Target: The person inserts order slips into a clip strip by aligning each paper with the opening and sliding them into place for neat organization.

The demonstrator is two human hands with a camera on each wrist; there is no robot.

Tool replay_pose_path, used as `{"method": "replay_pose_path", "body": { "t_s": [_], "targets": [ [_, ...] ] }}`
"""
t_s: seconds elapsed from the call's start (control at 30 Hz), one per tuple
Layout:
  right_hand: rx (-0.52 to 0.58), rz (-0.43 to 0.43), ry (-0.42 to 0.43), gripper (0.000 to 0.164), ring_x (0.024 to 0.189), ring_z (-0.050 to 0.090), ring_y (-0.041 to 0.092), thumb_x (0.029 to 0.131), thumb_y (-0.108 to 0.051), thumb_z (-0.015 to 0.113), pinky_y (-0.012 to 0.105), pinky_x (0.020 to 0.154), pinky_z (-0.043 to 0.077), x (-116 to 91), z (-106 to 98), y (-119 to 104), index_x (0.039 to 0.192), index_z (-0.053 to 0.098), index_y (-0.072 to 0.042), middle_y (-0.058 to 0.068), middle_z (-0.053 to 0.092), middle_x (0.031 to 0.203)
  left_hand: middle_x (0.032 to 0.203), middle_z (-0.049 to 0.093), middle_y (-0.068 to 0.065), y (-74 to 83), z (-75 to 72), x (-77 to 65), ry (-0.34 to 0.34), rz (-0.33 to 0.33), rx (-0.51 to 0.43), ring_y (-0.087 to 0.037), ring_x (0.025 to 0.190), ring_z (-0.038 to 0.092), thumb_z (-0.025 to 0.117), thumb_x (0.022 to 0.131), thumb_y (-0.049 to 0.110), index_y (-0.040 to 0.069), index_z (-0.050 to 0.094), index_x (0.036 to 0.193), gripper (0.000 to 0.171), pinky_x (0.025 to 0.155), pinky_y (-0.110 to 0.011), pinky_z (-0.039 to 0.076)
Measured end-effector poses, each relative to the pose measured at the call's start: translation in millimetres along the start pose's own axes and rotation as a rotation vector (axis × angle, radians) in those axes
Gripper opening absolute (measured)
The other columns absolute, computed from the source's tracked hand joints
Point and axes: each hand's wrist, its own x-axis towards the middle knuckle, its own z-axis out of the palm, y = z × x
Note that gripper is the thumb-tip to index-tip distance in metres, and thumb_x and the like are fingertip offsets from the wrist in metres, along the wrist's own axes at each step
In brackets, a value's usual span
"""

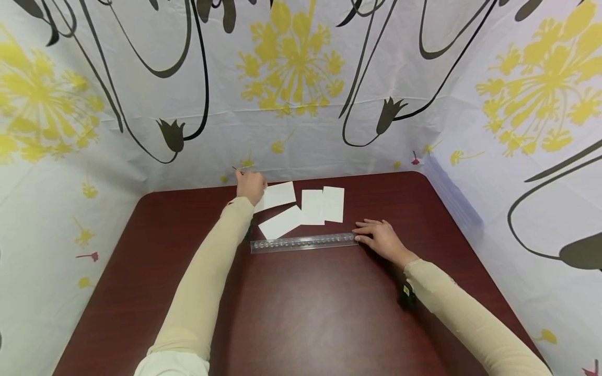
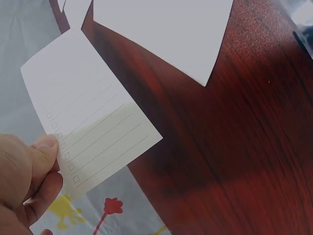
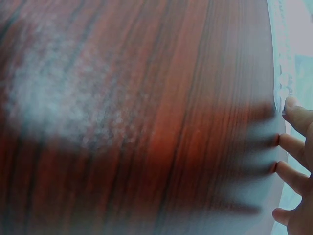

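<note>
At the table's back left, my left hand (image 1: 251, 186) pinches the edge of a white card (image 2: 98, 112) between thumb and fingers. Ruled lines and a column of small checkboxes are printed on that card. Beside it lie more white cards: a tilted one (image 1: 281, 222) and two upright ones (image 1: 312, 207) side by side, their edges meeting. A clear plastic ruler-like strip (image 1: 303, 243) with a row of round shapes lies crosswise in front of the cards. My right hand (image 1: 382, 240) touches its right end with the thumb, the other fingers spread and fairly straight.
All of this is on a dark red wood-grain table (image 1: 301, 313) with rounded back corners. A white cloth (image 1: 226, 125) with yellow and grey flower prints hangs close behind the table and at both sides.
</note>
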Motion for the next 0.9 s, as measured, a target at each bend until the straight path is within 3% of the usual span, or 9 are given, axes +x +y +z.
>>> {"method": "replay_pose_path", "body": {
  "t_s": [0.27,0.47,0.63,0.7,0.77,0.83,0.9],
  "targets": [
    [0.000,-0.003,-0.001,0.034,0.141,0.045,0.038,0.094,-0.027,0.066,0.071,0.115,0.019,0,0,0,0.125,0.070,-0.012,0.013,0.059,0.142,0.084,0.077,-0.007,-2.1,-7.6,-4.1,0.001,-0.005,-0.046,-0.028,0.086,0.068,0.061,0.095,0.001,0.013,0.080,0.087,0.024,0.112,-0.062,0.029],
    [0.003,-0.003,0.000,0.034,0.140,0.045,0.038,0.094,-0.026,0.067,0.071,0.115,0.019,0,0,0,0.125,0.070,-0.012,0.013,0.059,0.142,0.091,0.077,-0.009,-7.0,-14.9,-7.6,-0.006,0.004,-0.093,-0.029,0.091,0.069,0.062,0.095,0.005,0.012,0.079,0.092,0.019,0.116,-0.067,0.021],
    [0.003,-0.003,-0.001,0.034,0.140,0.045,0.038,0.094,-0.027,0.066,0.071,0.115,0.019,0,0,0,0.125,0.070,-0.013,0.012,0.059,0.142,0.089,0.076,-0.011,-11.0,-24.1,-10.7,-0.012,0.012,-0.157,-0.029,0.087,0.067,0.061,0.096,0.005,0.010,0.076,0.082,0.021,0.111,-0.060,0.025],
    [0.003,-0.004,0.000,0.034,0.140,0.046,0.037,0.094,-0.027,0.067,0.071,0.115,0.019,0,0,1,0.125,0.070,-0.013,0.012,0.059,0.142,0.078,0.072,-0.009,-12.9,-25.1,-12.0,-0.008,0.014,-0.184,-0.027,0.079,0.062,0.060,0.096,0.004,0.010,0.067,0.068,0.030,0.099,-0.051,0.027],
    [-0.001,-0.006,0.002,0.034,0.140,0.046,0.037,0.094,-0.026,0.067,0.071,0.115,0.019,0,0,1,0.125,0.070,-0.013,0.012,0.060,0.142,0.066,0.061,-0.006,-15.1,-25.4,-13.7,0.001,0.021,-0.212,-0.023,0.071,0.050,0.059,0.096,0.003,0.012,0.052,0.058,0.040,0.086,-0.045,0.021],
    [-0.001,-0.008,0.004,0.034,0.140,0.046,0.038,0.094,-0.026,0.067,0.071,0.115,0.019,-1,0,1,0.125,0.070,-0.013,0.012,0.060,0.142,0.059,0.045,-0.004,-17.4,-26.9,-16.6,-0.001,0.025,-0.235,-0.022,0.069,0.038,0.057,0.097,0.000,0.015,0.035,0.057,0.047,0.082,-0.044,0.015],
    [-0.001,-0.011,0.005,0.034,0.139,0.046,0.038,0.094,-0.026,0.067,0.071,0.115,0.019,-1,0,2,0.125,0.070,-0.013,0.012,0.060,0.142,0.062,0.044,-0.003,-19.8,-28.6,-19.5,-0.008,0.020,-0.259,-0.023,0.071,0.034,0.056,0.097,0.000,0.015,0.030,0.060,0.048,0.082,-0.044,0.015]
  ]
}}
